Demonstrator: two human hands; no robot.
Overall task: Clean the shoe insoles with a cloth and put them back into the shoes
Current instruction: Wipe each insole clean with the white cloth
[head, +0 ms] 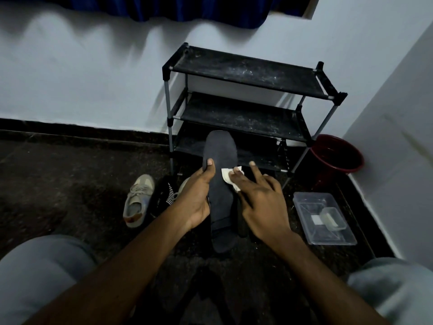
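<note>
Nearest the viewer, two grey-clad knees (35, 266) frame both forearms. The left hand (196, 198) is clamped on the dark insole (221, 202), thumb on its upper face, fingers wrapped behind its left edge. The right hand (260, 200) presses a small white cloth (228, 175) flat against the insole's right edge; its fingers are spread, not curled.

The insole's long axis runs away from the viewer, heel end near, toe end far, so a wiping stroke would probably travel along that line, toward or away from the body. A second dark piece (241, 221), perhaps the other insole, lies just beside it, under the right hand.

Farther out: a beige sneaker (137, 200) to the left, a clear plastic container (323, 219) to the right, then a black shoe rack (246, 90) and a red bucket (337, 156) at the wall.
</note>
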